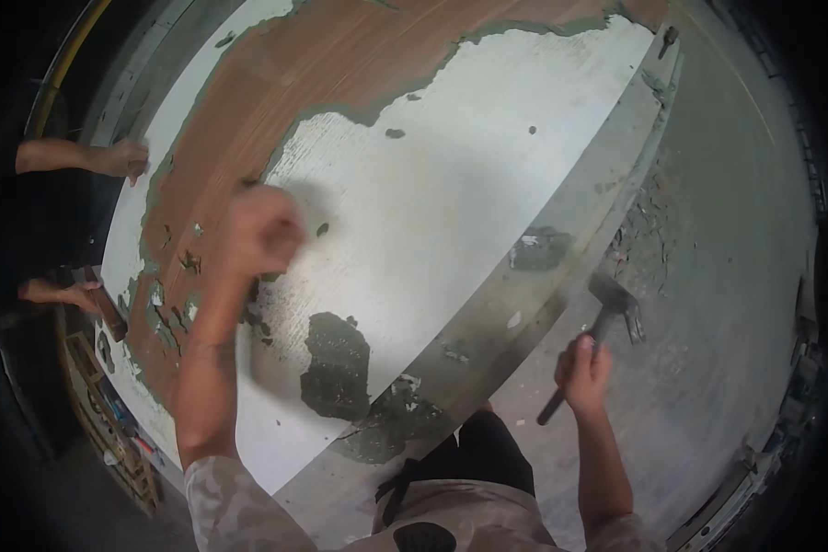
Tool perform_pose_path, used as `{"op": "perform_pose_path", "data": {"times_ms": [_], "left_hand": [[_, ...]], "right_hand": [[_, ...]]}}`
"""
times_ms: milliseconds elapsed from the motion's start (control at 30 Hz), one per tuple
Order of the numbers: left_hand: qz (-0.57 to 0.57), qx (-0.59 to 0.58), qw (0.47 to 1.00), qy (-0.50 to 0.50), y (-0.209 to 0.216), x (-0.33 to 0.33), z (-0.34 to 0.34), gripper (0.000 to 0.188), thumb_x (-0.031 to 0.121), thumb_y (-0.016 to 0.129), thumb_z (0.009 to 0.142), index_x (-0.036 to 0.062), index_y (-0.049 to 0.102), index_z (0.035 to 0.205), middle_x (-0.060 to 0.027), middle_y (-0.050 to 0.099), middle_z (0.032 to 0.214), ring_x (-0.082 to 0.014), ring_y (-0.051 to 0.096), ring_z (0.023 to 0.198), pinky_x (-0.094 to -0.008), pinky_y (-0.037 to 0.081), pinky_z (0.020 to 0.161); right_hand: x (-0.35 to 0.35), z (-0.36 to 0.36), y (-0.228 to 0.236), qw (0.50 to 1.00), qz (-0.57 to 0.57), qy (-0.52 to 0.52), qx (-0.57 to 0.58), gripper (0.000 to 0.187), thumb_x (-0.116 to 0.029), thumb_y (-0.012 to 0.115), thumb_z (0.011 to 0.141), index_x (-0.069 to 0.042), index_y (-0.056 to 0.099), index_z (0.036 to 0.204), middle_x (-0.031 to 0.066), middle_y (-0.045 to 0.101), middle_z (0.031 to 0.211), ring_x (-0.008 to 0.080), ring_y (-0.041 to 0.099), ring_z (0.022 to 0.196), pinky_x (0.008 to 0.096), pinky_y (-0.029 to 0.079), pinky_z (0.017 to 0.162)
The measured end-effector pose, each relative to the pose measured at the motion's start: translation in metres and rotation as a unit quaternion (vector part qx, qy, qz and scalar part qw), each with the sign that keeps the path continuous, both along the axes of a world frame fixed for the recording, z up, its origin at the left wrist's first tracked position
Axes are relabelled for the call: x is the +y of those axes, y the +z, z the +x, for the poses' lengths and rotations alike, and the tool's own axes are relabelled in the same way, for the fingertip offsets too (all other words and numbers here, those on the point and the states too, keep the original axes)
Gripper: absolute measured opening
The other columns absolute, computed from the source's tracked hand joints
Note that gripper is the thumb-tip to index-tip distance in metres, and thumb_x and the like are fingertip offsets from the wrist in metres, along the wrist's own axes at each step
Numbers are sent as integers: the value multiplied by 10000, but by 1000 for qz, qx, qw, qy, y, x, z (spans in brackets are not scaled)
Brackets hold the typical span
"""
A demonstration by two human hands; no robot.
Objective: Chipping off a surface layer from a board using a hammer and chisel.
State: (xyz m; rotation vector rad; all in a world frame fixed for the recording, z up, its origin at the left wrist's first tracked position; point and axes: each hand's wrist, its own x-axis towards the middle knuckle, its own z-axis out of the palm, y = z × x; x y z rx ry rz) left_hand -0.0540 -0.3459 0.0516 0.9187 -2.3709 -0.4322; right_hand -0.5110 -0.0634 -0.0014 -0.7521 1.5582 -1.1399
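Observation:
A large panel (pixel 451 175) with a white face lies in front of me. Part of it bears a reddish-brown layer (pixel 276 69) with ragged green edges. Over the panel's left half, my left hand (pixel 262 230) is curled closed and blurred by motion; what it holds, if anything, is hidden. My right hand (pixel 584 373) grips a hammer (pixel 607 308) by its dark handle, out to the right beyond the panel's edge, with its head up and smeared by motion. A flat dark-green chunk (pixel 336 368) sits on the white face nearer to me.
Across the panel, another person's hand (pixel 124 161) rests at its left rim, and their other hand (pixel 87 296) is by a brown block (pixel 109 308). A grey strip (pixel 497 322) with green residue runs along the near edge. Broken bits (pixel 644 230) lie on the floor.

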Motion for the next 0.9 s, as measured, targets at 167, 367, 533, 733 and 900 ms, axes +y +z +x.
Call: {"op": "perform_pose_path", "data": {"times_ms": [167,367,533,733,900], "left_hand": [[181,321,911,188,32,-10,80,163,13,622,995,60,570,848,15,593,728,-76,572,674,-241,473,632],[-34,76,956,280,68,80,-12,210,49,787,892,39,579,917,-20,587,679,-75,545,598,-231,445,573],[-8,-176,847,501,59,95,-23,475,350,833,822,19,645,1106,-167,706,975,-444,689,932,-512,556,786],[154,-264,785,539,12,80,35,393,299,772,831,-5,708,1073,-213,740,930,-445,710,949,-531,565,813],[83,-22,830,551,17,110,209,269,265,714,872,14,737,965,-202,737,810,-287,748,730,-443,565,707]], "right_hand": [[25,-27,13,1000,16,-22,7,322,-342,457,1122,-107,410,907,-32,384,596,68,396,429,253,313,360],[35,21,16,988,45,-102,-106,379,-367,468,1118,-120,401,838,-25,369,565,90,377,408,271,308,366],[53,26,50,993,55,-41,-100,349,-315,495,1111,-78,441,862,-8,448,556,93,423,413,269,332,382],[105,-12,76,999,43,16,20,315,-267,516,1102,-95,417,856,-18,441,563,83,431,419,260,329,376],[142,-37,96,999,49,-1,-4,304,-263,524,1098,-97,418,865,-27,438,551,75,429,411,260,329,378]]}}
